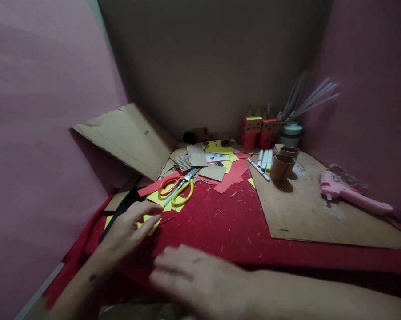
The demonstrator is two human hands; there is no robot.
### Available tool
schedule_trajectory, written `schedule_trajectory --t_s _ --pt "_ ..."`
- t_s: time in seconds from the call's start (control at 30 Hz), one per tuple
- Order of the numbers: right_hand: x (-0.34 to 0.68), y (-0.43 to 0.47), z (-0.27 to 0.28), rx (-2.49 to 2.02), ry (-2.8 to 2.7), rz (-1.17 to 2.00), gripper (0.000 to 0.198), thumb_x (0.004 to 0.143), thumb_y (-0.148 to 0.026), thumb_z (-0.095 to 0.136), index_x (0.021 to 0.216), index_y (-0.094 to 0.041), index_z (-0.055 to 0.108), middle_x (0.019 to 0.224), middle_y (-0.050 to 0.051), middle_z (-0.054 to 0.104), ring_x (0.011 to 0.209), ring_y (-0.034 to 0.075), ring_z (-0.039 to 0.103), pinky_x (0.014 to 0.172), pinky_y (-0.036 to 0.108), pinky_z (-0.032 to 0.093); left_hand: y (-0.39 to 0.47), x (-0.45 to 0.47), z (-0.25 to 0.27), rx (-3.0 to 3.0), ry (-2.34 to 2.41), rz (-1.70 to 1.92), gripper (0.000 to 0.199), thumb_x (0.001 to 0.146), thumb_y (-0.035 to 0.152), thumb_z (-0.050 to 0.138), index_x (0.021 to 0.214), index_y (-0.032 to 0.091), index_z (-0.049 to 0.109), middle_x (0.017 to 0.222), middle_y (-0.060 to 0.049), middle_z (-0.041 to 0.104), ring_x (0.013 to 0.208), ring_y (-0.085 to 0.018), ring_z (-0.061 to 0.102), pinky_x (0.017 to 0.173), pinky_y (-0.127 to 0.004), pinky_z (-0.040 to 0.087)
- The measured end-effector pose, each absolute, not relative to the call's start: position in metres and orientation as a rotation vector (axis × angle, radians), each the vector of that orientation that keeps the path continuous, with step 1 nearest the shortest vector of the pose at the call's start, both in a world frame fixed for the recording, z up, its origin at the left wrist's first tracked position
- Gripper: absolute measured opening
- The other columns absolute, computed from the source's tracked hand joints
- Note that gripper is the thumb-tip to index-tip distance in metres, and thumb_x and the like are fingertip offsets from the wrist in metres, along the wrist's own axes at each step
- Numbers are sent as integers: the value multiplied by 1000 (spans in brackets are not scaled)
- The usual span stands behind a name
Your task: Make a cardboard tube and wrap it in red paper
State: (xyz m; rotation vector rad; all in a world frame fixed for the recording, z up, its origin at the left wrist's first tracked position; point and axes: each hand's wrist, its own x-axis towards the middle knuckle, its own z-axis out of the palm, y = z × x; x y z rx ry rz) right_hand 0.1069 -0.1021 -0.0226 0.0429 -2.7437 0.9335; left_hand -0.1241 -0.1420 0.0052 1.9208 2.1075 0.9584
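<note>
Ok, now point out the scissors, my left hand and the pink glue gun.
Scissors (187,178): head view, on the metal near the pivot.
Left hand (128,226): head view, on the back of the hand.
Pink glue gun (349,196): head view, on the pink casing.

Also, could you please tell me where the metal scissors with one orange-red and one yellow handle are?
In the head view, the scissors lie left of centre, partly over yellow paper, just beyond the person's left hand.
</note>
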Motion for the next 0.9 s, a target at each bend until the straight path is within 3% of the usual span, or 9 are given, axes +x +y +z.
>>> schedule_trajectory --t_s 0.1,0.17,0.23,0.33,0.4,0.5,0.63,0.77,0.9 --pt "131 -70 -21 -778 -2672 748 66 90 -49 46 144 -14 32 153 14 17 141 32 11 111 50 22 -132 -124 -28 2329 2095 743 26 83 27 49 99 17 67 99 -10 70 91 -25 57 82 -40 47" --pt "141 -59 -24 -1117 -2651 646 71 92 -50 40 145 -5 26 152 21 13 140 35 8 111 54 18 -137 -115 -43 2526 2106 630 30 84 17 43 105 16 65 107 -11 70 93 -26 56 83 -43 46" --pt "140 -67 -33 -1074 -2758 627 74 89 -52 46 143 -4 30 151 22 14 139 37 4 112 57 12 -152 -104 -48 2636 2116 532 34 82 10 43 108 17 64 108 -10 70 95 -27 57 82 -44 46" --pt "122 -103 -52 -542 -2873 707 78 83 -52 56 140 -2 36 148 26 21 138 40 11 111 59 12 -185 -93 -39 2696 2055 496 33 81 8 41 101 19 65 100 -6 72 89 -24 62 78 -39 49" --pt "108 -126 -61 -31 -2831 858 48 92 -38 48 134 -15 48 141 16 43 136 31 30 111 53 23 -207 -94 -28 2696 2053 548 28 87 15 41 96 22 66 86 -2 74 73 -18 66 68 -30 52" --pt "99 -136 -57 174 -2801 913 37 95 -32 44 131 -27 50 135 2 53 128 16 43 109 33 32 -221 -104 -18 2625 2185 696 25 92 32 42 98 23 65 85 1 75 67 -15 69 61 -22 53" --pt "114 -110 -25 -176 -2779 991 57 88 -43 53 134 -12 47 139 17 46 124 27 46 101 37 42 -203 -116 -31 2488 2416 713 39 92 43 39 112 17 61 111 -10 69 100 -24 65 85 -36 53" --pt "138 -82 -4 -500 -2739 942 51 90 -43 49 134 -17 48 138 15 47 124 30 45 101 43 41 -175 -117 -61 2555 2484 516 62 91 53 34 117 2 59 122 -27 59 113 -36 57 93 -53 46" --pt "152 -66 -7 -590 -2725 925 46 90 -39 50 131 -18 52 133 14 51 118 28 51 98 41 44 -171 -110 -79 2469 2534 397 63 90 53 35 124 4 55 129 -24 56 120 -35 52 96 -51 46"
